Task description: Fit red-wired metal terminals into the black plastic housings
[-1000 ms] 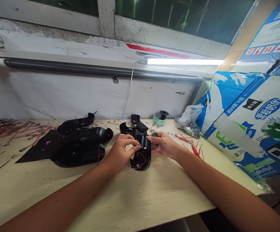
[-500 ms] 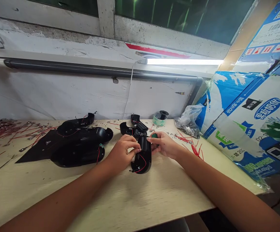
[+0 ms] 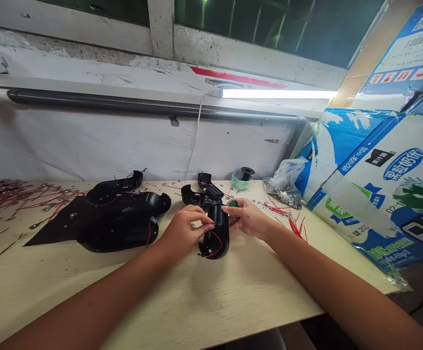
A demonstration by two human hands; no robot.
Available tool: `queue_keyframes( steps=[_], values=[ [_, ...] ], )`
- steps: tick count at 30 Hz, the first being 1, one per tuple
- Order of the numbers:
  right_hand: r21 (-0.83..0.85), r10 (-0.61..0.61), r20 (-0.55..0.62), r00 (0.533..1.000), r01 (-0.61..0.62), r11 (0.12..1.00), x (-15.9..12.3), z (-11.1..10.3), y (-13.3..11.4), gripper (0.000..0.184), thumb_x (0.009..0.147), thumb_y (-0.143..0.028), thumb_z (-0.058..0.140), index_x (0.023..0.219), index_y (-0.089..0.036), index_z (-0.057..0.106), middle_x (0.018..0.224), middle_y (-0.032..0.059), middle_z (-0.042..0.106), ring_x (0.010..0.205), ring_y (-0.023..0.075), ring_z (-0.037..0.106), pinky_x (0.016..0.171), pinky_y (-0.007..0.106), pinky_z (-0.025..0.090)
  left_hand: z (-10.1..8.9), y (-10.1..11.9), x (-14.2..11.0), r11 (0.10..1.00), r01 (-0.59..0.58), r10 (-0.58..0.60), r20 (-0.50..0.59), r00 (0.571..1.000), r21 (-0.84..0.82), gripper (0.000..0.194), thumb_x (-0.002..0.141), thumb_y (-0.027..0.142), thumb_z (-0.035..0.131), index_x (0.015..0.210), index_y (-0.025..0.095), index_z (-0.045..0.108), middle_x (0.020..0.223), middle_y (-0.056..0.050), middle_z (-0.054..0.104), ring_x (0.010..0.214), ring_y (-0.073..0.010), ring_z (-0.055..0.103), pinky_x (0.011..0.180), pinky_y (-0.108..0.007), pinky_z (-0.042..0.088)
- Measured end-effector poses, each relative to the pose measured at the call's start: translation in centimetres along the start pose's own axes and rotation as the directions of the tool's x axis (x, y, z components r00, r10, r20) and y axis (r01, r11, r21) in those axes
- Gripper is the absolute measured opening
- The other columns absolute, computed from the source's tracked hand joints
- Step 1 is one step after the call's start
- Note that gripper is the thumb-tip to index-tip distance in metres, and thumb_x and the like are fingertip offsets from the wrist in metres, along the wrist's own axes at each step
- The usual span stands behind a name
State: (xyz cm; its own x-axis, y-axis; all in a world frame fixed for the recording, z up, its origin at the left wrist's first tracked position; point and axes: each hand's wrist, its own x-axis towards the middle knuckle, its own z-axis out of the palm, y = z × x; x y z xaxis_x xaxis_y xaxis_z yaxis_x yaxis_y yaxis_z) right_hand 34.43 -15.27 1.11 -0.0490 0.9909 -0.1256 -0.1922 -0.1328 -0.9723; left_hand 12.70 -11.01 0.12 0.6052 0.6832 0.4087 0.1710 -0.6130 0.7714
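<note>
A long black plastic casing [image 3: 219, 238] with a red wire curving over its rounded near end lies between my hands. My left hand [image 3: 186, 226] has its thumb and index finger pinched together over the casing's left side; whatever small thing is between them is hidden. At the far right edge of the casing, my right hand [image 3: 246, 218] grips it with thumb and fingers. A dark green piece [image 3: 233, 203], perhaps a tool handle, shows among the right fingers. Just beyond lie more small black casings [image 3: 192, 195] with red wires.
Larger black casings [image 3: 116, 221] lie on a black sheet [image 3: 53, 226] to the left. Red wires [image 3: 297, 226] are scattered on both sides of the wooden table [image 3: 240, 301]. A tape roll [image 3: 240, 181], a plastic bag of small parts [image 3: 286, 184] and blue-white cartons [image 3: 372, 175] stand at the right.
The near end of the casing has risen or shifted slightly away from me. My left fingertips have moved a little to the right over it; my right hand stays nearly still.
</note>
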Motion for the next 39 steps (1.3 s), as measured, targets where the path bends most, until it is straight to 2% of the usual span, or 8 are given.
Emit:
queue_keyframes(
  steps=[3, 10, 14, 18, 24, 31, 35, 39],
  values=[
    [0.024, -0.05, -0.007, 0.999, 0.05, 0.998, 0.0, -0.3, -0.4, 0.039, 0.066, -0.038, 0.09, 0.073, -0.015, 0.059, 0.065, 0.0022, 0.067, 0.054, 0.0146, 0.065, 0.049, 0.026, 0.057, -0.1, 0.0, 0.0, 0.999, 0.034, -0.033, -0.099, 0.995, 0.004, 0.016, 0.083, 0.034, 0.074, 0.094, 0.022, 0.076, 0.1, -0.006, 0.068, 0.098, -0.0227, 0.061, 0.087, -0.037, 0.048],
    [0.115, -0.152, -0.031, 0.988, 0.155, 0.981, -0.1, -0.8, -1.1, 0.039, 0.067, -0.035, 0.089, 0.071, -0.017, 0.055, 0.06, -0.004, 0.058, 0.05, 0.0101, 0.057, 0.051, 0.026, 0.057, -0.1, 0.6, 0.0, 0.975, -0.039, 0.103, -0.29, 0.952, 0.218, 0.013, 0.093, 0.028, 0.06, 0.092, 0.024, 0.072, 0.105, -0.006, 0.066, 0.113, -0.025, 0.052, 0.105, -0.044, 0.037],
    [0.123, -0.161, 0.023, 0.987, 0.157, 0.98, -0.4, -0.3, -1.3, 0.036, 0.069, -0.036, 0.089, 0.079, -0.017, 0.06, 0.062, -0.0052, 0.057, 0.052, 0.0091, 0.056, 0.054, 0.026, 0.058, 0.3, 1.6, -0.5, 0.999, -0.033, 0.037, -0.319, 0.947, 0.02, 0.015, 0.095, 0.032, 0.054, 0.095, 0.022, 0.065, 0.094, -0.005, 0.062, 0.088, -0.0189, 0.056, 0.082, -0.035, 0.047],
    [0.135, -0.16, 0.07, 0.985, 0.15, 0.979, -0.7, 0.1, -1.5, 0.035, 0.069, -0.036, 0.089, 0.082, -0.017, 0.062, 0.065, -0.0042, 0.06, 0.055, 0.0096, 0.058, 0.055, 0.024, 0.057, 1.0, 2.6, -0.9, 0.906, 0.164, -0.25, -0.179, 0.952, -0.391, 0.027, 0.093, 0.042, 0.057, 0.109, 0.02, 0.056, 0.092, -0.002, 0.059, 0.064, -0.0116, 0.055, 0.056, -0.027, 0.046],
    [0.118, -0.157, 0.072, 0.985, 0.148, 0.982, -0.8, 0.2, -1.3, 0.033, 0.071, -0.038, 0.087, 0.084, -0.018, 0.064, 0.07, -0.003, 0.062, 0.06, 0.0103, 0.059, 0.057, 0.023, 0.054, 1.1, 2.6, -0.7, 0.67, 0.416, -0.304, 0.284, 0.909, -0.614, 0.058, 0.087, 0.055, 0.062, 0.131, 0.018, 0.052, 0.098, -0.008, 0.067, 0.072, -0.0197, 0.068, 0.062, -0.033, 0.054],
    [0.167, -0.097, 0.035, 0.995, 0.09, 0.982, -0.6, 0.9, -0.6, 0.028, 0.076, -0.034, 0.081, 0.096, -0.02, 0.066, 0.073, -0.0033, 0.057, 0.065, 0.0115, 0.054, 0.065, 0.026, 0.051, 1.3, 1.7, -0.3, 0.617, 0.402, -0.293, 0.276, 0.915, -0.676, 0.052, 0.081, 0.043, 0.076, 0.124, 0.019, 0.061, 0.107, -0.008, 0.07, 0.092, -0.0221, 0.069, 0.078, -0.033, 0.054],
    [0.2, -0.17, -0.066, 0.983, 0.18, 0.963, -0.4, 0.7, -0.8, 0.021, 0.075, -0.027, 0.075, 0.092, -0.021, 0.063, 0.073, -0.0023, 0.056, 0.064, 0.0125, 0.051, 0.06, 0.026, 0.045, 1.3, 1.3, -0.3, 0.53, 0.407, -0.336, 0.256, 0.906, -0.744, 0.051, 0.082, 0.042, 0.075, 0.125, 0.019, 0.058, 0.102, -0.007, 0.069, 0.085, -0.0182, 0.067, 0.076, -0.03, 0.054],
    [0.076, -0.293, -0.073, 0.953, 0.298, 0.952, -0.5, 0.8, -1.1, 0.026, 0.076, -0.035, 0.079, 0.088, -0.021, 0.061, 0.079, -0.0016, 0.059, 0.066, 0.0127, 0.054, 0.066, 0.03, 0.049, 1.2, 1.1, -0.2, 0.464, 0.432, -0.364, 0.278, 0.889, -0.773, 0.055, 0.083, 0.043, 0.075, 0.129, 0.021, 0.055, 0.099, -0.004, 0.067, 0.078, -0.0149, 0.065, 0.069, -0.026, 0.052]
  ],
)
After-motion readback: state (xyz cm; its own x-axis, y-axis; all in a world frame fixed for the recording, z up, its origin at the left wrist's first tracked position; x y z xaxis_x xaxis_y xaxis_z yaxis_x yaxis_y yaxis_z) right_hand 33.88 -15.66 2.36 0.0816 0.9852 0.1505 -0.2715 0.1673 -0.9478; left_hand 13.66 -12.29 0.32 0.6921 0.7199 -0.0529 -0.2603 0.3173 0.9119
